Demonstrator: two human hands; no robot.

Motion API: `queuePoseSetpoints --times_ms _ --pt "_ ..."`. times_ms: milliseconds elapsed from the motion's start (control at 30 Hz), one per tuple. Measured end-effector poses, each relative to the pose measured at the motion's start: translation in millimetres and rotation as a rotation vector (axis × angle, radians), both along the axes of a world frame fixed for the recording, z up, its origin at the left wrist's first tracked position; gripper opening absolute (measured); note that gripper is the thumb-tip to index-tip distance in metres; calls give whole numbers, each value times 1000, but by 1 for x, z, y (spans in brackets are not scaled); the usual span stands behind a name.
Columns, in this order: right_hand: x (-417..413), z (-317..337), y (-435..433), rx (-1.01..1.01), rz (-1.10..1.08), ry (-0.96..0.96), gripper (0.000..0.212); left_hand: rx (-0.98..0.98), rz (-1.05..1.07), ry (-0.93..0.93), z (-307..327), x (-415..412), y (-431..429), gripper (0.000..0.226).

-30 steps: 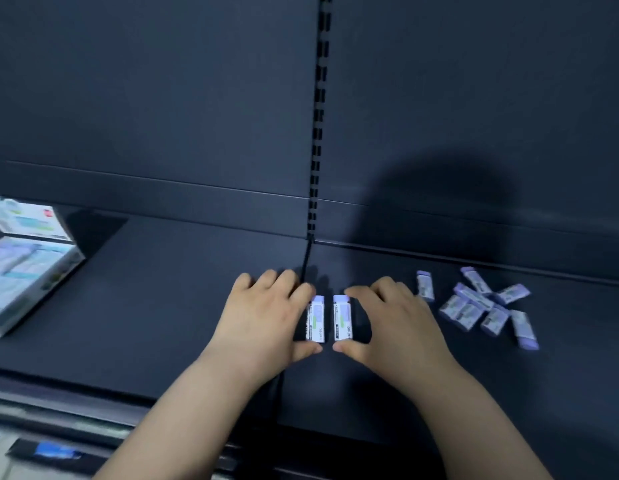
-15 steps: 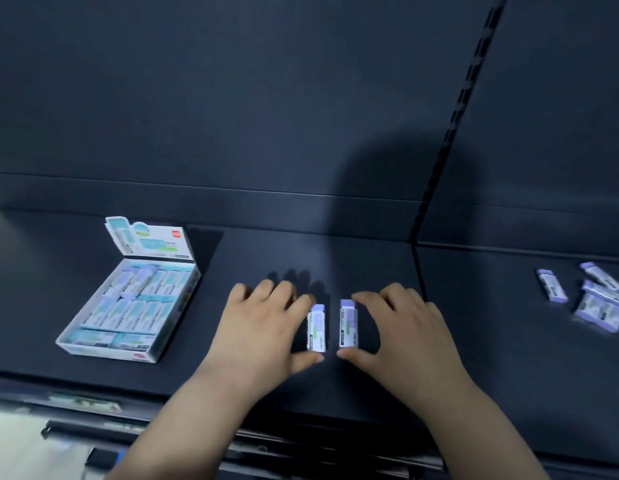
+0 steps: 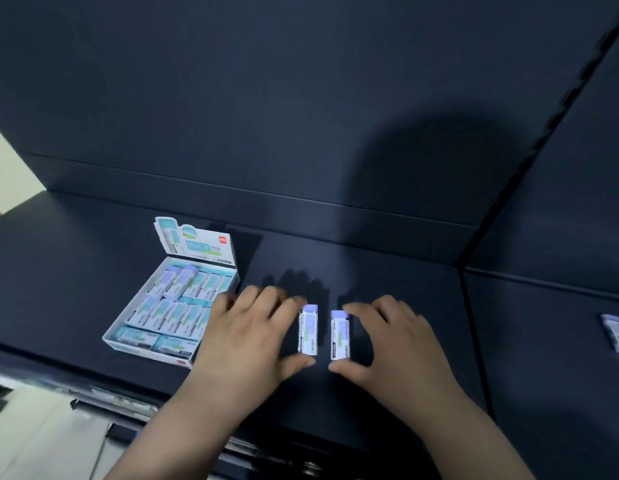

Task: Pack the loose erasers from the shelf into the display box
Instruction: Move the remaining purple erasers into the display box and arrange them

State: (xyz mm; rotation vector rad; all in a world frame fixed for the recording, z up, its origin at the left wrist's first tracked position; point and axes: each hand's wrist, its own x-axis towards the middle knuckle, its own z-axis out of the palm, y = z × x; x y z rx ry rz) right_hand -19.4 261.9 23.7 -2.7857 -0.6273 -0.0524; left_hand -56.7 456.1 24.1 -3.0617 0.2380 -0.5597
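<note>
left hand point(image 3: 252, 337) palm-down, thumb+index pinched left eraser point(image 3: 308, 332) | right hand point(image 3: 394, 341) same on right eraser point(image 3: 340, 336) | 1 loose eraser point(image 3: 616, 336) at right edge | 1 display box point(image 3: 145, 355) left

Erasers point(image 3: 308, 332) before you: white sleeves, lilac ends, pale green patch.
Display box point(image 3: 204, 245): white, teal print, small red logo.
Shelf point(image 3: 76, 254): plain dark navy.

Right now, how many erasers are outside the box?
3: left eraser pinched by the left hand, right eraser by the right hand, third eraser cropped at the right edge. More may lie off-frame.
</note>
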Motion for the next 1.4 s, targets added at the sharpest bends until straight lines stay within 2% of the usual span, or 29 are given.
queuePoseSetpoints --times_ms 167,267,433,567,833,1067,1400 --pt "1 1 46 43 60 115 70 11 18 -9 -4 -7 60 72" --pt "2 3 93 68 57 108 73 22 23 -15 -2 -6 114 65" --pt "9 3 175 75 68 88 75 56 23 34 -1 4 195 66" --pt "15 0 209 45 -8 65 77 68 -35 45 0 21 227 68" --pt "21 1 227 42 -184 177 88 46 -243 102 -6 52 227 88" --pt "4 -5 206 184 -289 170 88 37 -254 69 -7 56 241 82" --pt "-9 -3 154 210 -256 113 85 52 -299 53 0 48 171 73"
